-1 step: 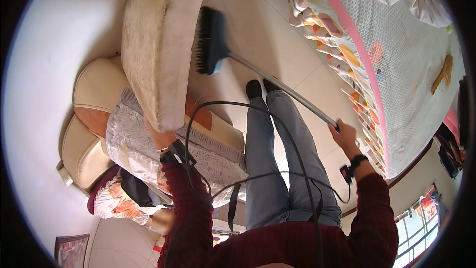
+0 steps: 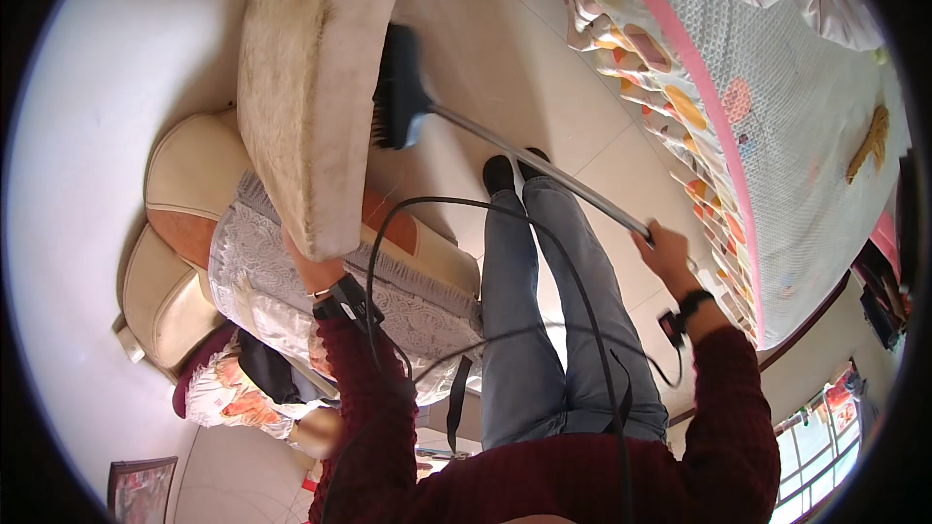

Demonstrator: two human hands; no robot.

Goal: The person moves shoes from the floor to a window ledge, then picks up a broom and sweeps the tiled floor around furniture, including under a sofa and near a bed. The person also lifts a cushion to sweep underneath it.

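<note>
A big, off-white, stained slab like a seat cushion (image 2: pixel 316 102) stands tilted over the sofa. My left hand (image 2: pixel 316 272) grips its lower end, with the fingers partly hidden behind it. My right hand (image 2: pixel 664 254) is closed round the grey handle of a long-handled brush (image 2: pixel 404 87). Dark bristles of the brush head meet the slab's right edge in this view; some of them are hidden there, and the head is slightly blurred.
A beige and orange sofa (image 2: pixel 184 170) with a lace cover (image 2: pixel 257 252) stands at left. To the right is a bed (image 2: pixel 777 136) with a frilled, pink-edged cover and a small yellowish brush (image 2: pixel 867 144) on it. Black cables (image 2: pixel 505 209) loop between my arms.
The brush head has moved left, up to the slab's edge. My right hand has shifted slightly left and up with the handle. My left hand and the slab are almost unmoved.
</note>
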